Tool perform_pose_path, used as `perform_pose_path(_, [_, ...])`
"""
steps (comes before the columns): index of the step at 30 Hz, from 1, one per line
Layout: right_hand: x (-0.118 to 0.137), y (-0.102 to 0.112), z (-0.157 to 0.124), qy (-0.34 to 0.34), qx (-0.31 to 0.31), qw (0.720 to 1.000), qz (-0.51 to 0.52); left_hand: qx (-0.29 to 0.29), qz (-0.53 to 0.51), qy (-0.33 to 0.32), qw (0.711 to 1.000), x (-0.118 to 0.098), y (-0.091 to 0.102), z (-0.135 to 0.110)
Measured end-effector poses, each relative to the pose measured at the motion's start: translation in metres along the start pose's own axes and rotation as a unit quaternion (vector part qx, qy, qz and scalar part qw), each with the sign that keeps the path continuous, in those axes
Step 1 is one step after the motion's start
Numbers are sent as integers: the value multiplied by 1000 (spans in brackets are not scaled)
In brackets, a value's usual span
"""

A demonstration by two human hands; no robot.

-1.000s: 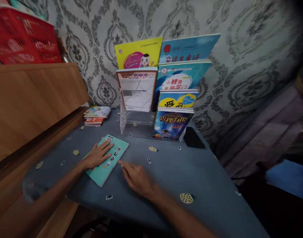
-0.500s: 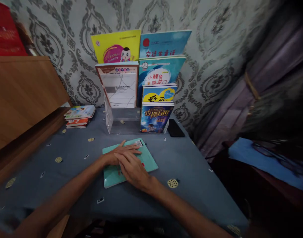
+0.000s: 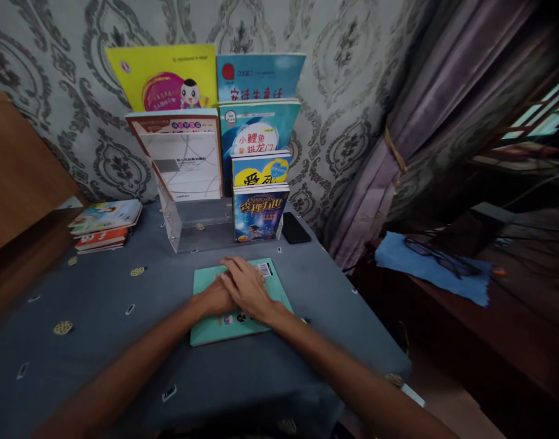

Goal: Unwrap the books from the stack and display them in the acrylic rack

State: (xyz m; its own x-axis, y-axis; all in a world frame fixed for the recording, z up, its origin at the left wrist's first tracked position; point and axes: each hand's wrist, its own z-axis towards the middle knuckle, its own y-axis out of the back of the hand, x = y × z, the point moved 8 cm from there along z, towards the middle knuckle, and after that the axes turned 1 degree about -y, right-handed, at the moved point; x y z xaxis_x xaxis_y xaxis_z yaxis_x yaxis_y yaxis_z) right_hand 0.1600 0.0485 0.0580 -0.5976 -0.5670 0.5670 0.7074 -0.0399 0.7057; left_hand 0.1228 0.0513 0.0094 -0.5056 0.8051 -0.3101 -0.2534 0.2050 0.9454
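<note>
book (image 3: 208,281): flat, just before rack (image 3: 188,227), long axis along it
right hand (image 3: 250,290): on cover, over left hand (image 3: 216,300), fingers flat together
left fingers: hidden, cannot tell

a home room: patterned wallpaper (image 3: 343,79), curtain (image 3: 425,103), children's books (image 3: 215,128).

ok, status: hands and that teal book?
Hands open: right hand over left hand, both flat on thin teal paperback book. Book lying on grey tablecloth. Beyond it, clear acrylic book rack, apart.
</note>
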Motion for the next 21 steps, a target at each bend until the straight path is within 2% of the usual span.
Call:
perform_pose_path(6, [-39,7,-3,-63,39,997,33,-44,40,33,998,-12,7,5])
perform_pose_path(10, [-52,10,-11,-42,64,997,-19,-30,79,57,995,-16,8,3])
perform_pose_path(15, [-52,8,-17,-21,73,992,-101,-60,102,171,978,-2,11,-32])
perform_pose_path(18, [-53,7,-18,-34,91,987,-126,-73,107,235,963,8,14,-60])
perform_pose_path(21, [-64,14,-21,-69,101,982,-142,-73,95,268,956,14,16,-77])
